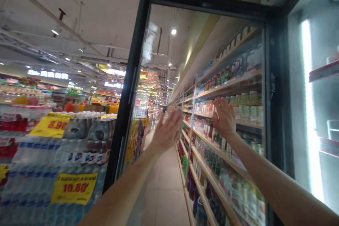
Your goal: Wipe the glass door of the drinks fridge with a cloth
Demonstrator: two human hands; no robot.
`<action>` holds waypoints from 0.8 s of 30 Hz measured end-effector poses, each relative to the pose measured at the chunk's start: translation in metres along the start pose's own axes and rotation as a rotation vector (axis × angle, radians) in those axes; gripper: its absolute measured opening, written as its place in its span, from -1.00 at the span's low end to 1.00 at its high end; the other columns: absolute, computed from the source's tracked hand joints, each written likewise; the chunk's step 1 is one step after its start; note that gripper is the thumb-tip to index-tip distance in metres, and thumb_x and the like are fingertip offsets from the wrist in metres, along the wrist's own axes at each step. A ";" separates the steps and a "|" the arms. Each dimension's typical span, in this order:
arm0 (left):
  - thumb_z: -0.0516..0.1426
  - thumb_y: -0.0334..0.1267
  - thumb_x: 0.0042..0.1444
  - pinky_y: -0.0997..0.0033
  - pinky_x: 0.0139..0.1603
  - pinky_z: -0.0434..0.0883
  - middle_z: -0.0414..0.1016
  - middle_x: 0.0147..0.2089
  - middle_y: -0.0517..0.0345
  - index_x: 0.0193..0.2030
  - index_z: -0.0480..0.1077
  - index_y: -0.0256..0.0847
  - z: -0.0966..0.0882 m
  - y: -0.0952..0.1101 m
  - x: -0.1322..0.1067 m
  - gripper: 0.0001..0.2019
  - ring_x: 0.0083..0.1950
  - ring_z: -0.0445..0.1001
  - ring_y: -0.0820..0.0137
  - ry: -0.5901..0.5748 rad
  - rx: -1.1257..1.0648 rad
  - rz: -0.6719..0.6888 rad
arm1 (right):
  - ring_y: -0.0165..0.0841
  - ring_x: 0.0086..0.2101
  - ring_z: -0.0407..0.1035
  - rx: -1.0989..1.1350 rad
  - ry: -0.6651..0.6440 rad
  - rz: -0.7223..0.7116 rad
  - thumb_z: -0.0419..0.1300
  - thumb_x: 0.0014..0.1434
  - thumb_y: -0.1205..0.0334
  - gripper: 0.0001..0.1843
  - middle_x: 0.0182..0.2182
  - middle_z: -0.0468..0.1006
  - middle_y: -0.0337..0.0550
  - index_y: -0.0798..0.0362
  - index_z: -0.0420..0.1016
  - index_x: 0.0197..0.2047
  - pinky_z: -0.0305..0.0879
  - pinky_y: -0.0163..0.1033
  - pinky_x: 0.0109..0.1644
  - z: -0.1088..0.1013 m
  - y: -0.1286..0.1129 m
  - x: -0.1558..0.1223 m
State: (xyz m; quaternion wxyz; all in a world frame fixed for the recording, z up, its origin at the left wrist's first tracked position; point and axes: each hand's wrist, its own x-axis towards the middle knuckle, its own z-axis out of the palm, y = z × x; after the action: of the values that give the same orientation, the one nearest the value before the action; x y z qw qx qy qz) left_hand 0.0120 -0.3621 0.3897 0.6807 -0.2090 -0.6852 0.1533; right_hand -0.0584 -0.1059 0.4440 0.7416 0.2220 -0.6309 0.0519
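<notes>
A glass door with a dark frame stands swung out in front of me. My left hand is raised at the middle of its pane, fingers stretched out and slightly blurred. A pale patch shows at those fingertips; whether it is a cloth or a reflection I cannot make out. My right hand is up at the pane's right part, with fingers apart and a little bent, and nothing visible in it. Both hands appear to be at the glass, though exact contact is hard to see.
Through the pane, shelves of bottled drinks line an aisle with a tiled floor. At the right is a lit cooler interior. Stacked bottle packs with yellow price signs stand left of the door.
</notes>
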 end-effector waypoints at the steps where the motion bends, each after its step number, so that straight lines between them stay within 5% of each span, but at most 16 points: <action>1: -0.09 -0.20 0.25 0.01 0.37 -0.22 0.09 0.34 -0.05 0.28 0.09 -0.23 -0.002 -0.018 0.001 -0.53 0.40 -0.06 0.25 0.043 0.023 -0.160 | -0.22 0.25 0.06 -0.002 0.004 -0.001 -0.06 0.21 0.26 -0.50 0.21 0.27 -0.02 0.02 0.21 0.22 -0.01 0.06 0.28 0.000 0.000 0.000; 3: -0.08 -0.18 0.24 -0.05 0.35 -0.18 0.09 0.34 -0.12 0.28 0.09 -0.26 -0.004 -0.043 0.004 -0.52 0.39 -0.05 0.18 0.114 0.059 -0.412 | -0.21 0.24 0.07 -0.006 0.009 0.006 -0.06 0.20 0.26 -0.51 0.21 0.28 -0.01 0.03 0.23 0.21 -0.01 0.06 0.28 0.000 -0.001 0.000; 5: -0.07 -0.19 0.24 -0.07 0.33 -0.11 0.07 0.34 -0.19 0.27 0.10 -0.32 -0.004 -0.042 0.005 -0.52 0.40 -0.07 0.14 0.143 0.074 -0.511 | -0.21 0.24 0.07 -0.007 0.012 0.016 -0.05 0.20 0.25 -0.51 0.21 0.28 0.00 0.04 0.23 0.21 -0.01 0.06 0.28 0.000 -0.001 0.000; 7: -0.07 -0.24 0.23 -0.01 0.34 -0.09 0.08 0.34 -0.18 0.25 0.12 -0.35 -0.003 -0.021 0.002 -0.53 0.41 -0.10 0.16 0.119 0.059 -0.380 | -0.20 0.24 0.07 -0.001 0.011 0.017 -0.04 0.20 0.25 -0.49 0.21 0.27 0.00 0.04 0.21 0.22 -0.01 0.06 0.28 0.000 -0.001 0.000; 9: -0.07 -0.26 0.23 0.06 0.36 -0.12 0.11 0.33 -0.06 0.24 0.15 -0.30 -0.002 0.000 -0.005 -0.56 0.41 -0.12 0.23 0.053 0.021 -0.088 | -0.20 0.24 0.08 0.006 0.016 0.007 -0.03 0.20 0.25 -0.49 0.21 0.26 -0.01 0.04 0.20 0.23 0.00 0.06 0.27 0.000 0.000 -0.001; 11: -0.06 -0.25 0.22 0.08 0.38 -0.15 0.15 0.32 0.03 0.23 0.16 -0.24 -0.003 0.004 -0.016 -0.57 0.41 -0.11 0.28 0.012 0.008 0.072 | -0.19 0.23 0.08 0.009 0.020 -0.007 -0.02 0.19 0.25 -0.49 0.21 0.26 0.00 0.05 0.20 0.23 0.02 0.06 0.27 0.000 0.001 -0.001; 17: -0.01 -0.25 0.21 0.05 0.28 0.10 0.11 0.32 -0.21 0.32 0.00 -0.27 -0.016 -0.048 -0.054 -0.46 0.41 -0.12 0.21 0.172 0.124 -0.471 | -0.19 0.23 0.10 -0.004 0.043 -0.016 -0.03 0.18 0.27 -0.48 0.20 0.28 0.01 0.06 0.21 0.22 0.03 0.06 0.26 -0.001 0.001 -0.001; 21: -0.03 -0.30 0.20 -0.01 0.32 0.02 0.02 0.36 -0.20 0.35 -0.08 -0.31 -0.015 -0.002 -0.075 -0.42 0.42 -0.19 0.18 0.091 0.115 -0.437 | -0.16 0.21 0.12 -0.011 0.038 -0.010 -0.04 0.17 0.27 -0.49 0.20 0.29 0.03 0.10 0.25 0.20 0.03 0.05 0.26 -0.001 0.001 0.000; 24: -0.01 -0.22 0.19 0.07 0.38 -0.10 -0.02 0.38 0.00 0.31 0.06 -0.23 -0.011 0.043 -0.091 -0.47 0.42 -0.16 0.22 -0.046 0.031 -0.029 | -0.16 0.22 0.12 0.002 0.015 -0.002 -0.05 0.17 0.25 -0.49 0.19 0.30 0.02 0.10 0.25 0.20 0.01 0.05 0.27 -0.001 0.001 -0.001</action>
State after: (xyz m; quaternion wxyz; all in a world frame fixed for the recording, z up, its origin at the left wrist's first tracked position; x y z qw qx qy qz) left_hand 0.0248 -0.3703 0.2895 0.6700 -0.1849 -0.7012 0.1588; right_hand -0.0576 -0.1042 0.4434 0.7462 0.2229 -0.6250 0.0537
